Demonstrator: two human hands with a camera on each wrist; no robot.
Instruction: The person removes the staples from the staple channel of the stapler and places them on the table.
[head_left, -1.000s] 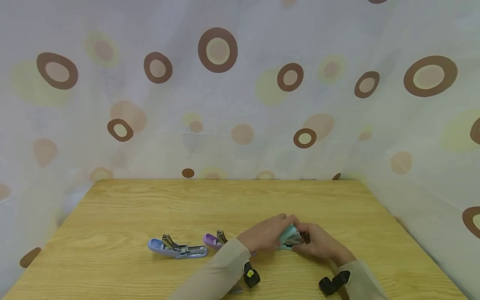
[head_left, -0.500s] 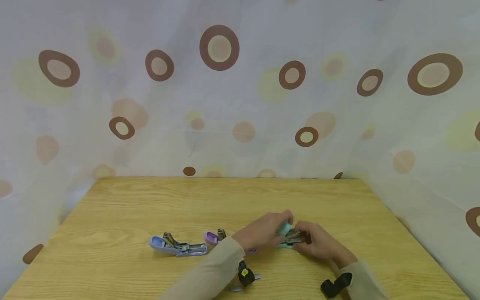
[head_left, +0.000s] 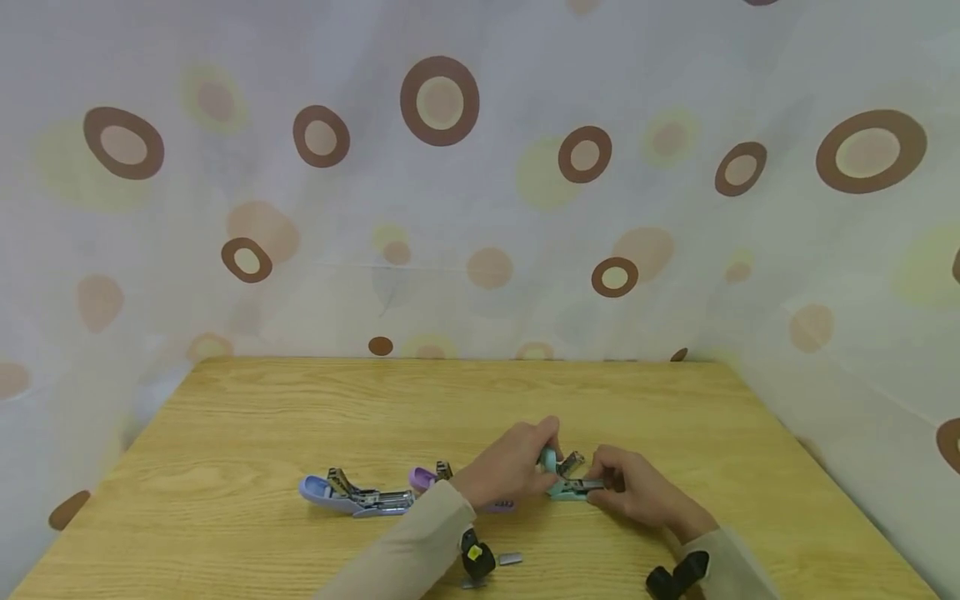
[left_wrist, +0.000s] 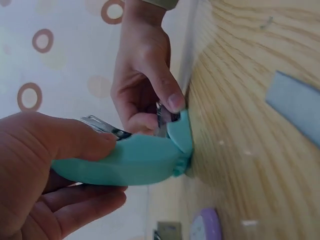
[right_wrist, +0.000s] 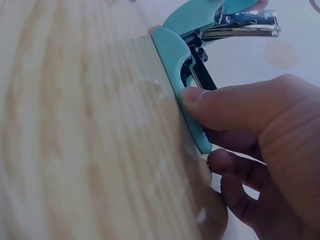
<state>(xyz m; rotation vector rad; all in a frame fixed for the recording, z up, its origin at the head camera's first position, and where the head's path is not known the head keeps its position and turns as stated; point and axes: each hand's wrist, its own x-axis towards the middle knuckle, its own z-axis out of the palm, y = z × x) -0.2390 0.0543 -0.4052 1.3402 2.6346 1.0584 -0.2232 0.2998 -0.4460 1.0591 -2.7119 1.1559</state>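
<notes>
A teal stapler (head_left: 572, 496) rests on the table, its top swung up from its base. My left hand (head_left: 508, 468) grips the raised teal cover (left_wrist: 125, 162), with the thumb on one side and fingers on the other. At the front end of the base, my right hand (head_left: 641, 490) pinches it; in the right wrist view the thumb (right_wrist: 205, 102) lies against the base's side. Between cover and base a metal magazine arm (right_wrist: 245, 25) juts out. My right fingers partly hide the front of the base.
To the left lie an opened blue stapler (head_left: 330, 497) and an opened purple stapler (head_left: 422, 478), the latter partly behind my left arm. Near the front, a strip of staples (head_left: 510, 558) and another grey strip (head_left: 474, 584) lie by my left wrist camera. A patterned cloth (head_left: 480, 208) hangs behind the table.
My left hand has moved left, swinging the teal stapler's cover up and back, so the stapler stands wider apart. My right hand has stayed at the base. The staple strip has come into view.
</notes>
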